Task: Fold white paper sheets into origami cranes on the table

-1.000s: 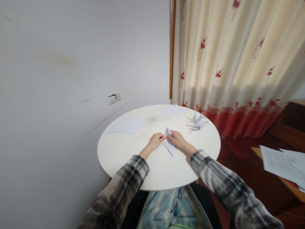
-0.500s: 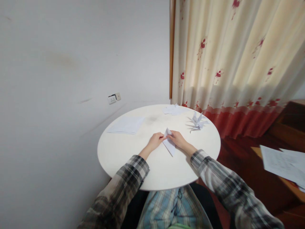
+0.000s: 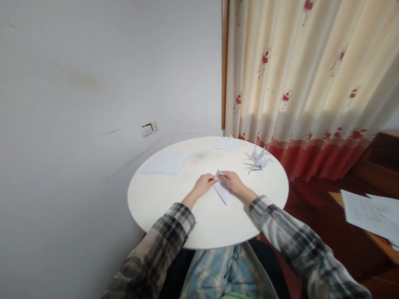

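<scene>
A folded piece of white paper (image 3: 222, 192), narrow and pointed at both ends, lies on the round white table (image 3: 162, 203) between my hands. My left hand (image 3: 204, 183) pinches its left edge near the top. From the other side, my right hand (image 3: 232, 181) grips the upper right part, thumb across the paper. The paper's upper tip shows above the fingers and its lower point reaches toward me. Exact creases under the fingertips are hidden.
Folded paper cranes (image 3: 259, 160) stand at the table's right. A stack of white sheets (image 3: 165, 163) lies at the left, with smaller paper pieces (image 3: 225, 143) at the back. A wall is on the left, a curtain (image 3: 280, 83) behind, and printed papers (image 3: 368, 211) lie lower right.
The upper tip of the folded paper sits slightly lower and looks a little changed in shape. Both hands stay in nearly the same place, still holding it.
</scene>
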Demonstrator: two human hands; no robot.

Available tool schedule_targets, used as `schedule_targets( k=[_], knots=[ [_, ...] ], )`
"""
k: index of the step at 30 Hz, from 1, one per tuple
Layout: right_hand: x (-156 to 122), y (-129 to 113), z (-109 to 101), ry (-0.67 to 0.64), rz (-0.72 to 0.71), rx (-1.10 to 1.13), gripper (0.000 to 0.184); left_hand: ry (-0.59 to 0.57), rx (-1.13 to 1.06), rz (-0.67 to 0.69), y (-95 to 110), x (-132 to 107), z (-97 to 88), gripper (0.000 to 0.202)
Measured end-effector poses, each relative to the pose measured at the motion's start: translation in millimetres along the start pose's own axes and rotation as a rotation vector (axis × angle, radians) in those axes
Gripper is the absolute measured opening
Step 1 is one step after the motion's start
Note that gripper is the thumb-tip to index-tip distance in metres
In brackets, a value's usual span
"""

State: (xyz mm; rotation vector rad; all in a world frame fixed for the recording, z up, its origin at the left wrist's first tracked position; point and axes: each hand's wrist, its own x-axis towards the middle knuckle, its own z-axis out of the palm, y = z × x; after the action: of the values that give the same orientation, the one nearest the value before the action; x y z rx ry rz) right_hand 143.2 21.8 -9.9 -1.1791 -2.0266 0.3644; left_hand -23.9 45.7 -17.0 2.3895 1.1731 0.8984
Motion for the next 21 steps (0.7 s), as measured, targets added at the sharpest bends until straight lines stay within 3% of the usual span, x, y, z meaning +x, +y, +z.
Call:
schedule_targets(
  k=[7, 21],
  knots=[
    [1.7, -0.5, -0.3, 0.005, 0.002, -0.039, 0.021, 0.050, -0.001, -0.005, 0.3, -1.4, 0.7, 0.020],
    [1.7, 2.3, 2.0, -0.014, 0.005, -0.062, 0.022, 0.034, -0.099, 0.018, 8.7, -4.5, -2.9, 0.015]
  ],
)
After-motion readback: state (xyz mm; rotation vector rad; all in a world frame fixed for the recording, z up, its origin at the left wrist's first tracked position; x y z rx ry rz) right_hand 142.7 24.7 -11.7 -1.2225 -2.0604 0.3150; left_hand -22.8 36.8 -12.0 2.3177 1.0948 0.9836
